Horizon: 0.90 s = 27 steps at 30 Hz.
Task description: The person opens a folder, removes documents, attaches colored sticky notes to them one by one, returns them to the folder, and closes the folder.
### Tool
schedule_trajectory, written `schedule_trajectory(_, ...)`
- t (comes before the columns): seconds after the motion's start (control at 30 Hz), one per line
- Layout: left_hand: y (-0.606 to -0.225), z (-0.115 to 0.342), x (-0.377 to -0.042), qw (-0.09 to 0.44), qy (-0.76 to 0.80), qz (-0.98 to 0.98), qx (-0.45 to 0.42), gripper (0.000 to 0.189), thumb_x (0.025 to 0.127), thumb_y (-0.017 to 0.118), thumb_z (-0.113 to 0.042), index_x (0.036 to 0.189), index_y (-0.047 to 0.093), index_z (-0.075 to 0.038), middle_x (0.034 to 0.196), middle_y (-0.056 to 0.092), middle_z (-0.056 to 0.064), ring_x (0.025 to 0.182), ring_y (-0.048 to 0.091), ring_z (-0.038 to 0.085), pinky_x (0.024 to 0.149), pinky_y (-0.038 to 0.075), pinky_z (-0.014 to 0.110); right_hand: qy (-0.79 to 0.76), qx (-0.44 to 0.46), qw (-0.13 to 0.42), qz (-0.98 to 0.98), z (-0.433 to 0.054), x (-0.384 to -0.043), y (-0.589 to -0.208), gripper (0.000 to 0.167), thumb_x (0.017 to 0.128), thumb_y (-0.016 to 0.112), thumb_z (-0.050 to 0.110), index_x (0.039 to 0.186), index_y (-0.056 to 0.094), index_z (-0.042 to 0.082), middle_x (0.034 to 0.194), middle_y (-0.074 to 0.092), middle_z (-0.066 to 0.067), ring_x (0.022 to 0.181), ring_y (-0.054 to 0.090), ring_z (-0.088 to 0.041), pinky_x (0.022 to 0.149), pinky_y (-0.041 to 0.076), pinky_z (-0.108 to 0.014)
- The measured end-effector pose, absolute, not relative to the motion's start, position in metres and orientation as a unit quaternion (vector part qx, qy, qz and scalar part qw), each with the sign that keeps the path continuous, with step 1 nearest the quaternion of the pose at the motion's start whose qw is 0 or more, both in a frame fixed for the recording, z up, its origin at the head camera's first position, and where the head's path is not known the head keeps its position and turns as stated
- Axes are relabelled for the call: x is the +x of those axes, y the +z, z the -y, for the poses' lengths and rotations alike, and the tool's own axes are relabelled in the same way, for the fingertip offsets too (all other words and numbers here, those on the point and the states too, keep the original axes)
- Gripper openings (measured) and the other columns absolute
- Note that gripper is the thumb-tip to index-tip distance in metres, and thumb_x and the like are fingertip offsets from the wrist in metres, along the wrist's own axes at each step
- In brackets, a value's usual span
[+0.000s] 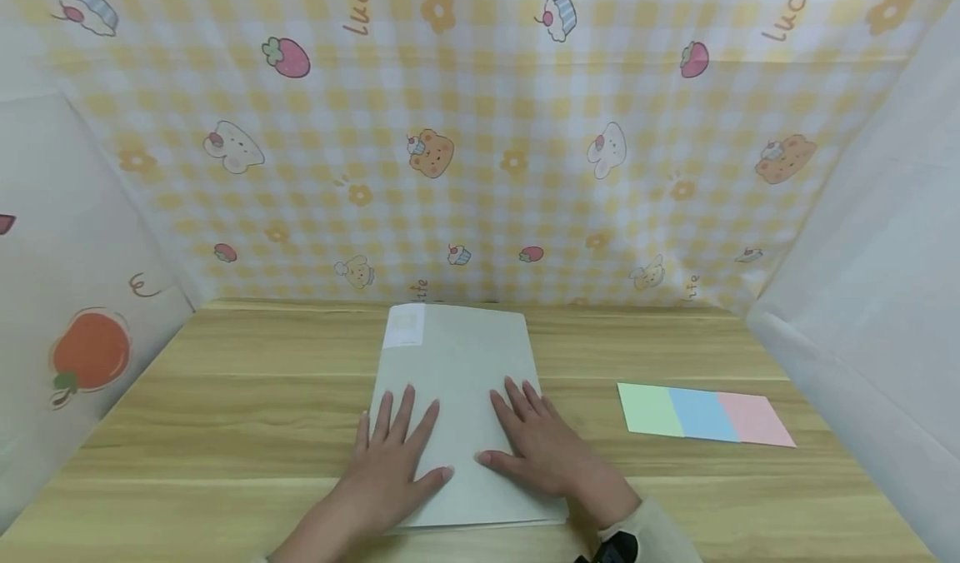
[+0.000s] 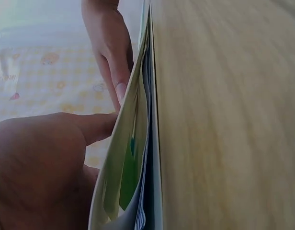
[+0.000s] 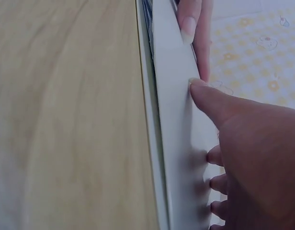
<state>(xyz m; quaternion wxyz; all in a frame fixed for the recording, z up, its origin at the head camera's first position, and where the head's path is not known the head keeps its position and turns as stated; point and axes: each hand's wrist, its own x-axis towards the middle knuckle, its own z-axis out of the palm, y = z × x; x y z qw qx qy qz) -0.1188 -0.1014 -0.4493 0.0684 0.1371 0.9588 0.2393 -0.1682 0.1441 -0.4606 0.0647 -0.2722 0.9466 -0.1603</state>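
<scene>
A pale grey folder (image 1: pixel 457 413) lies closed on the wooden table, a white label (image 1: pixel 403 326) at its far left corner. My left hand (image 1: pixel 382 480) rests on the cover's left side, fingers straight and spread. On the right side, my right hand (image 1: pixel 543 455) presses the cover with outstretched fingers, its thumb pointing toward the left thumb. Between the covers, the left wrist view shows layered sheets and something green (image 2: pixel 130 179), mostly hidden. Seen from the right wrist, the folder's edge (image 3: pixel 178 129) stands slightly parted.
Green (image 1: pixel 651 411), blue (image 1: pixel 703 414) and pink (image 1: pixel 756 419) paper pieces lie side by side to the right on the table (image 1: pixel 247 430). A yellow checked cloth (image 1: pixel 480 213) hangs behind the table. White cloth walls (image 1: pixel 862 238) close in both sides.
</scene>
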Motion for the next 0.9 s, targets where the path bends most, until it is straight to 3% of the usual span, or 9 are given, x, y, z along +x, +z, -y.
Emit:
schedule_trajectory(0.5, -0.457, 0.09, -0.115, 0.049, 0.18, -0.973, 0.135, 0.079, 0.096, 0.058, -0.057, 0.157, 0.037, -0.011, 0.168, 0.015, 0.025, 0.156, 0.003, 0.05, 0.118, 0.001, 0.076, -0.128, -0.256, 0.084, -0.955, -0.147, -0.162, -0.462, 0.086, 0.099, 0.045, 0.066, 0.161, 0.025, 0.01, 0.17, 0.015, -0.018, 0.157, 0.012, -0.043, 0.123, 0.019, -0.065)
schedule_trajectory(0.9, -0.446, 0.092, -0.121, 0.037, 0.166, -0.975, 0.146, 0.074, 0.096, 0.059, -0.056, 0.155, 0.042, -0.014, 0.166, 0.024, 0.024, 0.154, 0.013, 0.052, 0.117, 0.012, 0.077, -0.141, -0.241, 0.069, -0.958, -0.148, -0.164, -0.458, 0.084, 0.098, 0.041, 0.069, 0.16, 0.03, 0.013, 0.169, 0.02, -0.016, 0.157, 0.016, -0.041, 0.123, 0.02, -0.064)
